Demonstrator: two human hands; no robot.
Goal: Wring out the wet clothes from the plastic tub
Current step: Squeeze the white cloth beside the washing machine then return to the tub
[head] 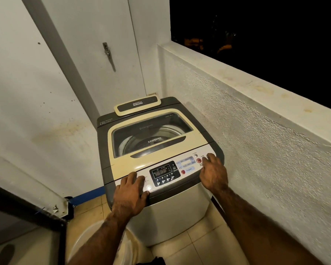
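Observation:
A cream and grey top-loading washing machine [153, 131] stands in a balcony corner, its glass lid down and the drum visible inside. My left hand [131, 194] rests flat on the left end of the control panel [166, 173]. At the panel's right end, my right hand [213, 172] has its fingertips on the power button area. The display shows lit digits. A pale plastic tub [88, 240] sits on the floor at the lower left, partly hidden behind my left forearm. No clothes show in it.
A rough white parapet wall [256, 121] runs along the right. A closed white door [96, 54] with a handle stands behind the machine. A dark door frame [27, 213] juts in at the lower left. Beige floor tiles [203, 243] lie beside the machine.

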